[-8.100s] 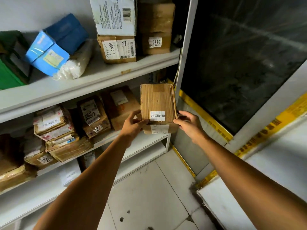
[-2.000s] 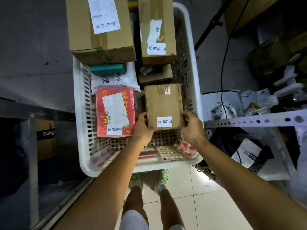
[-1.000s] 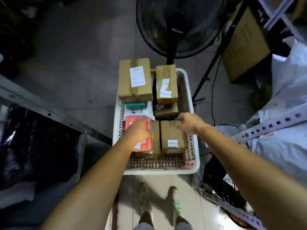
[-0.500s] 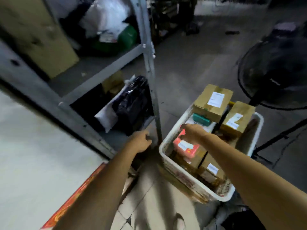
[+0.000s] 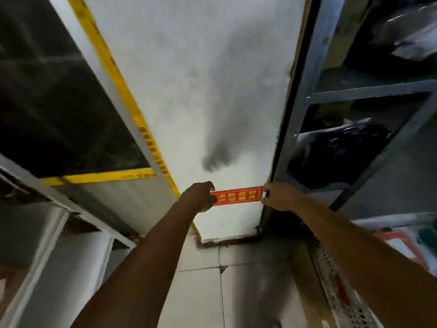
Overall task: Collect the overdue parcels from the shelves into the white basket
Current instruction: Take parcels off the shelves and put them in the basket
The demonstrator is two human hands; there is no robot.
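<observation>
Both my hands are stretched out in front of me and hold nothing. My left hand [image 5: 198,197] and my right hand [image 5: 281,197] hang in the air with loosely curled fingers, in front of a white pillar. Only a strip of the white basket [image 5: 331,268] shows at the lower right, its perforated wall running under my right forearm. A red parcel with a white label [image 5: 399,242] peeks out above that arm, blurred. The other parcels in the basket are out of view.
The white pillar [image 5: 212,91] carries a small red sign [image 5: 237,196]. A grey metal rack [image 5: 369,91] on the right holds a black bag [image 5: 340,152]. A dark glass panel with yellow tape [image 5: 111,67] is on the left, white shelving [image 5: 47,245] below it.
The box went from the shelf into the basket and both hands let go of it. My view has since swung left, away from the basket, to the pillar, with both hands empty.
</observation>
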